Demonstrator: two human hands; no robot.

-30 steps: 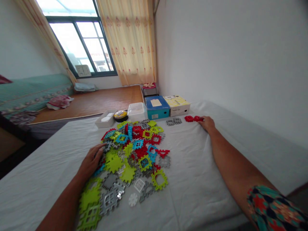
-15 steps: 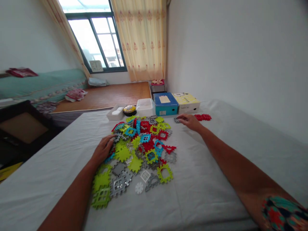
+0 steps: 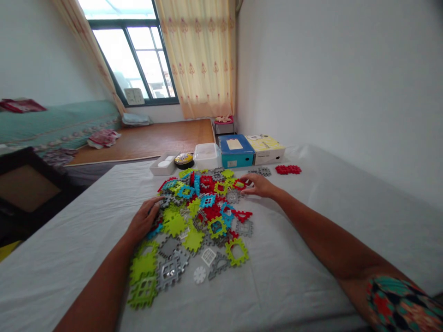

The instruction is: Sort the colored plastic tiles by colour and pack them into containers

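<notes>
A heap of flat interlocking plastic building pieces in lime green, red, blue and grey covers the middle of the bed-like white surface. My right hand (image 3: 259, 185) is at the heap's far right edge, thumb and fingers closed on a red square frame piece (image 3: 238, 184). A grey square piece (image 3: 233, 197) lies just below that hand. Along the left side of the heap rests my left hand (image 3: 145, 216), fingers stretched over dark grey pieces (image 3: 168, 201) and holding none. Lime green pieces (image 3: 174, 222) lie beside it.
Farther back on the right are a group of grey pieces (image 3: 260, 172) and a group of red pieces (image 3: 288, 169). Behind the heap stand a white tray (image 3: 155, 167), a round tin (image 3: 184, 160), a clear plastic box (image 3: 206, 156), a blue box (image 3: 236, 151) and a yellow-white box (image 3: 266, 150).
My right hand has moved left from the grey group back to the heap and taken hold of a red frame piece. The grey group is now uncovered. My left hand stays in place.
</notes>
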